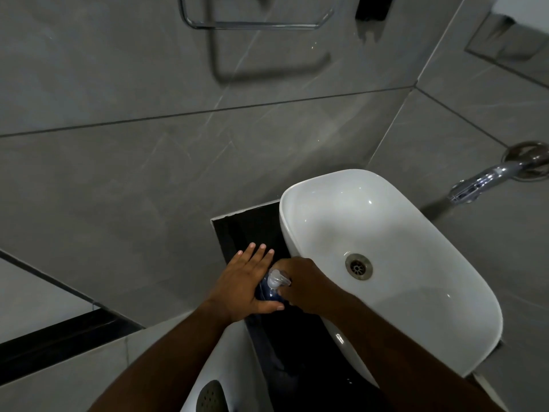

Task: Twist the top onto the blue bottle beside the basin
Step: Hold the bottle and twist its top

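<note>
Steadying the work from the left, the person's left hand (246,282) lies against the side of the blue bottle (267,292), palm pressed to it, thumb hooked under along its near side and the fingers (258,252) stretched out straight rather than curled, so it braces the bottle more than it clasps it. The bottle stands on the dark counter (237,230), just beside the white basin (386,263) and close to its left rim, with most of its body hidden between the two hands. On its neck sits the clear top (277,278), a pump-style head as far as the blur allows. To the right, the right hand (306,285) reaches across the basin's near-left edge and closes around the top from the far and right sides, fingertips curled on it. Whether the threads have caught cannot be told from here.

Judging by this, the step in hand is the twisting itself: the top is seated and gripped, not yet shown to be tight. The next move likely calls for the left hand to hold the bottle firm against turning while the right hand rotates the top, keeping it square to the neck to avoid cross-threading. Further right, a chrome tap (487,179) juts from the grey wall, well apart.
</note>
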Tool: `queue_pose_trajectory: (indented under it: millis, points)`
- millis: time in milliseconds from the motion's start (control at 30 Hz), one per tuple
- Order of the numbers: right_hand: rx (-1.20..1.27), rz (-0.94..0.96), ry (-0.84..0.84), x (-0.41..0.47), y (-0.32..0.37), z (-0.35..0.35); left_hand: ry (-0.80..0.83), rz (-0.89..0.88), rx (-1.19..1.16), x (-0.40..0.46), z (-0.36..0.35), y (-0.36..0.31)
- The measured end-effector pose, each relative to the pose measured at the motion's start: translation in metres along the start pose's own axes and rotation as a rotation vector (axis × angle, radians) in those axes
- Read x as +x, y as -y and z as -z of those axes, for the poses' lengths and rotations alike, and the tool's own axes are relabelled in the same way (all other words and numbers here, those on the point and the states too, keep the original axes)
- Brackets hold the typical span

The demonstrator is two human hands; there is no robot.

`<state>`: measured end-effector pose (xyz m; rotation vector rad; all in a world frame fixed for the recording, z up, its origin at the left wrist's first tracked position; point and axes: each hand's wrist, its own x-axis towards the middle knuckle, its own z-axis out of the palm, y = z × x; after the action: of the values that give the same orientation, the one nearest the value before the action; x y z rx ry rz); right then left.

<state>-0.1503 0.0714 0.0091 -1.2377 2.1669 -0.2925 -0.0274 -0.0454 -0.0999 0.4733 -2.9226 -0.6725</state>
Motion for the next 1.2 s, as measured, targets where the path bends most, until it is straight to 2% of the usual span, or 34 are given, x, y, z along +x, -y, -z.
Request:
queue_pose_trajectory:
  millis: [67, 200, 333, 500, 633, 700, 800, 900, 1033, 1200]
  points:
    - [0.002, -0.05, -0.016, 0.001, -0.002, -0.005, 0.006, 0.002, 0.005, 0.0, 0.0, -0.001]
    - [0.025, -0.014, -0.128, -0.001, -0.005, -0.012, 0.002, -0.004, 0.0, 0.001, 0.002, -0.001]
    - [0.118, 0.01, -0.094, 0.0, -0.007, -0.01, 0.001, -0.008, -0.011, 0.001, 0.001, -0.001]
    - [0.02, -0.079, -0.078, 0.003, -0.001, -0.007, 0.007, 0.0, 0.004, 0.001, -0.001, 0.0]
    - [0.235, -0.12, 0.076, -0.002, 0.0, 0.001, -0.003, 0.005, -0.005, 0.001, 0.0, 0.0]
    - [0.189, -0.159, 0.115, -0.002, 0.003, 0.006, 0.0, 0.009, 0.001, 0.001, 0.001, -0.001]
    - [0.087, -0.113, 0.07, -0.002, 0.011, 0.009, 0.007, 0.016, 0.001, 0.002, 0.001, -0.001]
    - [0.085, -0.112, 0.064, -0.004, 0.012, 0.008, 0.004, 0.019, -0.01, 0.0, 0.002, -0.003]
    - [0.094, 0.017, 0.039, -0.004, 0.009, 0.008, -0.001, 0.017, -0.043, 0.0, 0.004, -0.004]
    - [0.045, -0.004, 0.053, 0.005, 0.007, 0.004, -0.002, 0.02, -0.032, 0.0, 0.002, -0.004]
